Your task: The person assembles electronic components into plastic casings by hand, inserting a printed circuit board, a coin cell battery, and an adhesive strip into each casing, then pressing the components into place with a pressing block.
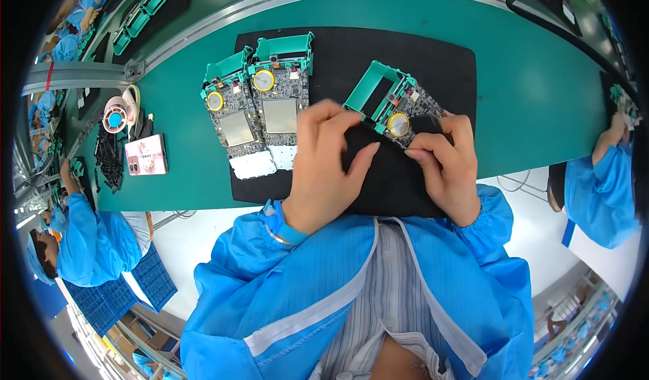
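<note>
My right hand (449, 167) grips the lower edge of a circuit board (422, 107) between thumb and fingers. This board is tilted, with a green plastic frame (368, 91) at its upper left and a round yellow-rimmed coin cell (398, 124) on it. A dark rounded piece (427, 124) lies over the board by my right fingers; I cannot tell what it is. My left hand (328, 167) is open, thumb and index finger apart, its index fingertip close to the frame's lower corner. Whether it touches the frame is unclear.
Two similar boards (280, 115) (236, 127) with green frames lie side by side on the black mat (433, 56). At the left are a pink handheld fan (115, 115), a phone (145, 155) and black straps (108, 156). People in blue sit at both sides.
</note>
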Demonstrator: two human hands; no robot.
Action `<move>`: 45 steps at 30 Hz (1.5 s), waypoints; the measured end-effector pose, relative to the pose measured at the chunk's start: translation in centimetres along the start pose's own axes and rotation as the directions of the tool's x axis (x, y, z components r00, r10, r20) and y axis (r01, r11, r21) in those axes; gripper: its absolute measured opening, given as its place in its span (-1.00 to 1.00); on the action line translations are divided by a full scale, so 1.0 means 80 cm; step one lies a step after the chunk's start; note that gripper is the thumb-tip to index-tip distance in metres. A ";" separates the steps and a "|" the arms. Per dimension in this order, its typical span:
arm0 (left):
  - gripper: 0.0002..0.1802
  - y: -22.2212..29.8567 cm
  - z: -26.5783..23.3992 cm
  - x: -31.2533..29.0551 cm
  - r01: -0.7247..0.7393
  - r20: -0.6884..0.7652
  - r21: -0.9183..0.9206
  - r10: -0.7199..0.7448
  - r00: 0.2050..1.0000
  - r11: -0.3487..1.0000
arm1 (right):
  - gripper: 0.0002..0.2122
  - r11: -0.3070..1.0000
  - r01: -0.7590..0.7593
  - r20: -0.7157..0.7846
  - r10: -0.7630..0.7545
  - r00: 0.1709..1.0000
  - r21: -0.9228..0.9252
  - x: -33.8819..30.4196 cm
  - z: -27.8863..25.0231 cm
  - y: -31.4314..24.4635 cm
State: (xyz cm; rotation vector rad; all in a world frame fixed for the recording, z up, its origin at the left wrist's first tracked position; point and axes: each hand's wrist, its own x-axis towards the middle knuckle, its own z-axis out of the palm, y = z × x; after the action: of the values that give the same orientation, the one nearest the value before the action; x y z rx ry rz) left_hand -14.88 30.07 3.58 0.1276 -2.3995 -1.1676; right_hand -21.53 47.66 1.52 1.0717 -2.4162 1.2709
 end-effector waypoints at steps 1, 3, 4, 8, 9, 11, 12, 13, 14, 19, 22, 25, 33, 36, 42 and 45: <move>-0.81 0.003 -0.009 -0.007 0.119 0.115 -0.068 -0.111 0.987 0.991 | -0.88 1.000 0.007 0.001 -0.007 1.000 0.017 0.000 0.001 -0.001; -0.77 0.001 -0.007 -0.012 0.421 0.303 -0.260 -0.341 0.890 0.869 | -0.87 0.999 0.009 0.000 -0.009 1.000 0.040 -0.001 0.002 -0.003; -0.77 0.002 -0.003 -0.007 0.420 0.301 -0.257 -0.341 0.891 0.870 | -0.87 0.999 0.022 0.002 -0.022 1.000 0.042 0.001 0.001 -0.002; -0.70 0.004 0.008 0.002 0.691 0.515 -0.311 -0.496 0.699 0.652 | -0.86 0.996 0.055 0.003 -0.056 0.998 0.064 0.000 0.001 0.003; -0.71 0.008 0.010 0.002 0.680 0.483 -0.339 -0.500 0.719 0.650 | -0.86 0.996 0.053 0.000 -0.054 0.999 0.064 0.000 0.001 0.003; -0.72 0.010 0.013 -0.001 0.671 0.457 -0.361 -0.504 0.733 0.648 | -0.86 0.992 -0.045 -0.048 0.051 0.998 0.114 -0.002 0.003 0.000; -0.73 0.008 0.016 -0.003 0.642 0.432 -0.355 -0.489 0.758 0.680 | -0.86 0.992 -0.050 -0.049 0.055 0.997 0.115 -0.003 0.004 -0.001; -0.73 0.006 0.017 -0.005 0.610 0.404 -0.350 -0.473 0.783 0.711 | -0.86 0.988 -0.087 -0.064 0.096 0.993 0.131 -0.003 0.006 -0.001; -0.73 0.005 0.019 -0.007 0.610 0.405 -0.348 -0.473 0.783 0.712 | -0.86 0.981 -0.123 -0.077 0.135 0.988 0.147 -0.002 0.007 -0.001; -0.74 0.002 0.023 -0.012 0.445 0.315 -0.280 -0.356 0.880 0.851 | -0.85 0.982 -0.132 -0.087 0.145 0.986 0.133 -0.001 0.010 -0.002; -0.74 0.001 0.023 -0.013 0.409 0.303 -0.265 -0.328 0.895 0.873 | -0.84 0.984 -0.121 -0.089 0.133 0.987 0.127 0.000 0.011 -0.003; -0.74 0.002 0.024 -0.013 0.393 0.295 -0.257 -0.315 0.902 0.883 | -0.84 0.987 -0.114 -0.098 0.126 0.987 0.116 0.001 0.012 -0.003; -0.78 0.003 0.024 -0.011 0.382 0.285 -0.265 -0.307 0.908 0.885 | -0.84 0.984 -0.140 -0.136 0.154 0.979 0.106 0.002 0.016 -0.007; -0.79 0.004 0.026 -0.011 0.365 0.262 -0.258 -0.299 0.918 0.894 | -0.87 0.996 -0.028 -0.187 0.012 0.982 -0.079 0.004 0.015 -0.007; -0.78 0.004 0.031 -0.011 0.349 0.242 -0.240 -0.293 0.925 0.906 | -0.74 0.984 -0.159 -0.190 0.171 0.967 0.075 -0.015 0.015 -0.029; -0.78 0.003 0.030 -0.012 0.347 0.242 -0.244 -0.290 0.926 0.906 | -0.76 0.993 -0.098 -0.216 0.110 0.970 0.067 -0.012 0.027 -0.027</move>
State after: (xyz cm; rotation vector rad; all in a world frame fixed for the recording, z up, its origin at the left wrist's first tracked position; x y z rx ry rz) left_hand -15.10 32.24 2.12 0.3370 -2.4095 -1.7395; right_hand -19.11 45.68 1.12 0.7788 -2.3084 1.4163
